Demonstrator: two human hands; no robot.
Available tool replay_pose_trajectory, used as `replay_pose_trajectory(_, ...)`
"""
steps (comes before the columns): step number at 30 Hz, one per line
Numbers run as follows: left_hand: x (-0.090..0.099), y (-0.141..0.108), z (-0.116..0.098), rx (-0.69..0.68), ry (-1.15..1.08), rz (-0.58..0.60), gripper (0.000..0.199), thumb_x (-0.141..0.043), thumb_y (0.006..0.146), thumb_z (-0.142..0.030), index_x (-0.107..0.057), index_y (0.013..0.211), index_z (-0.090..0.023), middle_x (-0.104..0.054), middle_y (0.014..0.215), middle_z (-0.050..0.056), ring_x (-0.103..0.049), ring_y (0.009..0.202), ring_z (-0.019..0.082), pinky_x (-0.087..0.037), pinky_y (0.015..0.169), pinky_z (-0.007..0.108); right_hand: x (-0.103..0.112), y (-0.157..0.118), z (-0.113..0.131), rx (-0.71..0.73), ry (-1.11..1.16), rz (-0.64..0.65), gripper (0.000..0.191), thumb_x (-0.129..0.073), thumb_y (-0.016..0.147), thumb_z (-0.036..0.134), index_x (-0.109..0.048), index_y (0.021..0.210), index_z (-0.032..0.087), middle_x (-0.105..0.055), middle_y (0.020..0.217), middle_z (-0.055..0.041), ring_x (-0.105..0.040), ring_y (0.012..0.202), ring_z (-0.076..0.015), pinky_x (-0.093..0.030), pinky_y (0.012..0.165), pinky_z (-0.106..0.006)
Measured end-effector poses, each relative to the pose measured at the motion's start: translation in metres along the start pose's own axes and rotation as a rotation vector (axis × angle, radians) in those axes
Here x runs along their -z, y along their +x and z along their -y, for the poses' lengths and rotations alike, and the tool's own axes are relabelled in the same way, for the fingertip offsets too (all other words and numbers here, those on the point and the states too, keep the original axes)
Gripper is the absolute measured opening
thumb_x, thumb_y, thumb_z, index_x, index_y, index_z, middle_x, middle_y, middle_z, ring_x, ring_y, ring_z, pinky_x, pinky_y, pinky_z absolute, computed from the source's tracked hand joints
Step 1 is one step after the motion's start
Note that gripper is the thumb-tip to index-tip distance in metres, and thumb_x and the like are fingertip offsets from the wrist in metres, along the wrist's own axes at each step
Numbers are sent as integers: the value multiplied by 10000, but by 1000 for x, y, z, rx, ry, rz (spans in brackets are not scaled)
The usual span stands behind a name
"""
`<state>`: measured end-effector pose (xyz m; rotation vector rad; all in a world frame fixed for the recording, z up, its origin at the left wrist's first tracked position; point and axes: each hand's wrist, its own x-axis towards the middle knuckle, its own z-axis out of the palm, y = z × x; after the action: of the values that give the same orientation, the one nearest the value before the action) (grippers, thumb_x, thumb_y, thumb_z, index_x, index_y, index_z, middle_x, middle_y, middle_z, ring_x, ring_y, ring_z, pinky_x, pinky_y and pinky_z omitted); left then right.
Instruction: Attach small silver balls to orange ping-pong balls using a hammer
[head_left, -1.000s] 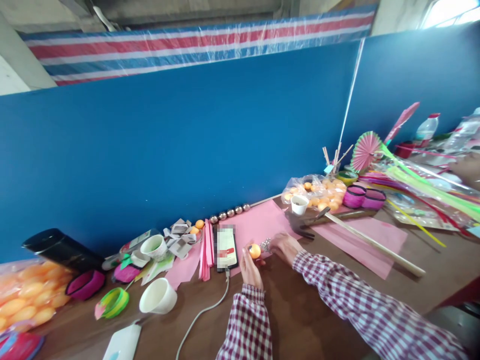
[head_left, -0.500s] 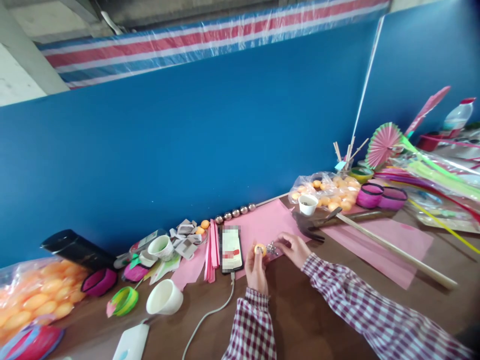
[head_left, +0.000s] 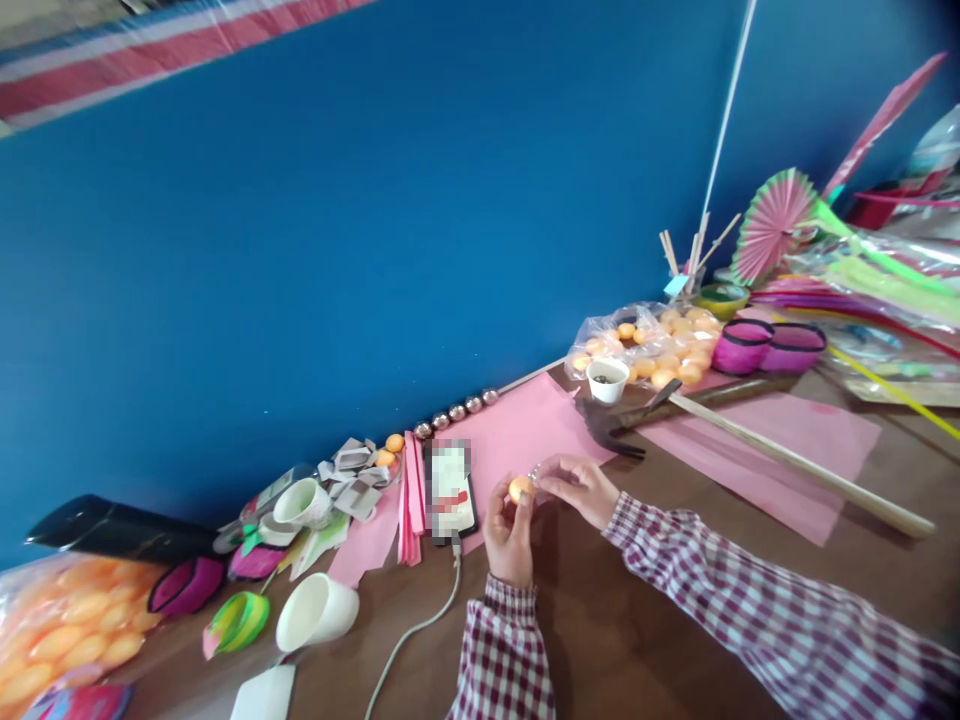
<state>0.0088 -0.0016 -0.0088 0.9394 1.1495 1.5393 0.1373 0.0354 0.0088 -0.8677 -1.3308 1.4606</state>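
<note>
While pinching orange ball point(head_left: 519, 488) in L hand point(head_left: 509, 545), working by silvery bits point(head_left: 534, 474) w/ curled R hand point(head_left: 589, 492), can't tell if gripping; prob. calls for steadiness.

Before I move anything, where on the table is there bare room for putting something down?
Bare brown tabletop lies between the left sleeve and right sleeve; a narrower strip, between white cable and left sleeve. Crowded: along the blue partition, from black container to pink fan.
</note>
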Motion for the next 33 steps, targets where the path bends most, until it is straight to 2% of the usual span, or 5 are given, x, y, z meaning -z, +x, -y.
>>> replay_pose_trajectory(6, -2, 0, 1, 12, 3, -1, 485, -596, 690, -271, -468, 1143, -152, -590, 1038, 99, -557, 947, 194, -450, 813, 341, 1, 0, -4, 67, -22, 10, 143, -607, 688, 279, -586, 737, 146, -583, 886, -43, -562, 799, -143, -462, 726, -286)
replay_pose_trajectory(15, -2, -2, -1, 8, 56, 48, 504, -593, 696, -239, -454, 1173, -156, -602, 1034, 95, -555, 959, 198, -445, 827, 344, 0, -1, -4, 3, 6, 28, 169, -621, 670, 293, -598, 685, 126, -575, 985, -76, -558, 884, -174, -433, 811, -327)
replay_pose_trajectory(22, -4, -3, -3, 10, 53, 51, 519, -591, 696, -258, -446, 1183, -155, -622, 992, 96, -559, 955, 209, -451, 816, 354, -1, -1, 2, -10, -36, 48, 183, -599, 690, 307, -596, 720, 126, -585, 1011, -89, -551, 928, -188, -404, 854, -345)
replay_pose_trajectory(28, -2, -2, 0, -34, 100, 27, 496, -584, 702, -260, -462, 1172, -159, -580, 1084, 102, -543, 985, 212, -426, 856, 361, 0, 0, 5, 7, -75, 68, 204, -584, 698, 337, -582, 691, 133, -601, 970, -76, -546, 932, -188, -397, 857, -345)
replay_pose_trajectory(33, -2, -1, 1, -40, 107, 35, 501, -580, 704, -260, -455, 1179, -158, -594, 1058, 99, -553, 964, 208, -428, 853, 374, 0, 0, 4, 1, -74, 72, 201, -579, 703, 332, -578, 682, 132, -599, 978, -79, -546, 931, -189, -395, 859, -352)
